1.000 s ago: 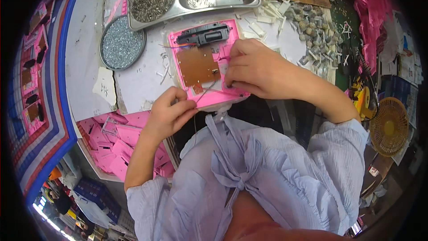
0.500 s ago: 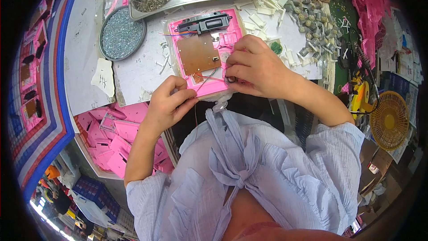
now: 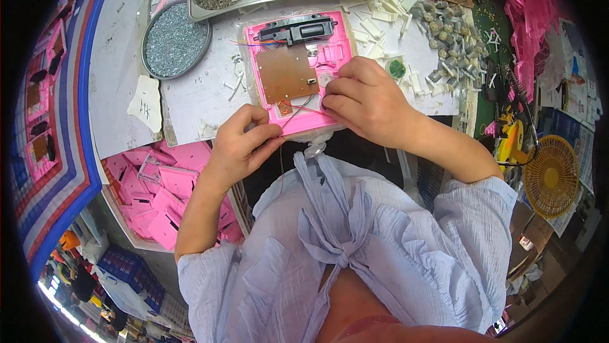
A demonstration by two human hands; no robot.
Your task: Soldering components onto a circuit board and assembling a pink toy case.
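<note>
A pink plastic case (image 3: 309,125) lies open side up before me. Inside it sit a brown circuit board (image 3: 283,75) and a black speaker-like module (image 3: 298,29) along the far edge. Thin wires (image 3: 304,110) cross the case's near end. My left hand (image 3: 244,143) pinches a thin wire between thumb and forefinger at the near left corner, and a length of it hangs below. At the right edge, my right hand (image 3: 371,98) has its fingers bent and closed over the case's near right corner; whatever they hold is hidden.
A round dish of small screws (image 3: 175,41) stands at the left, a metal tray of springs (image 3: 254,5) beyond the case. White plastic pieces (image 3: 374,26) and small grey motor-like parts (image 3: 447,41) lie to the right. A box of pink parts (image 3: 158,200) sits below left.
The right fingers have shifted and closed further, hiding a small dark round piece that showed between them before. The left hand keeps its pinch. The whole view has shifted slightly.
</note>
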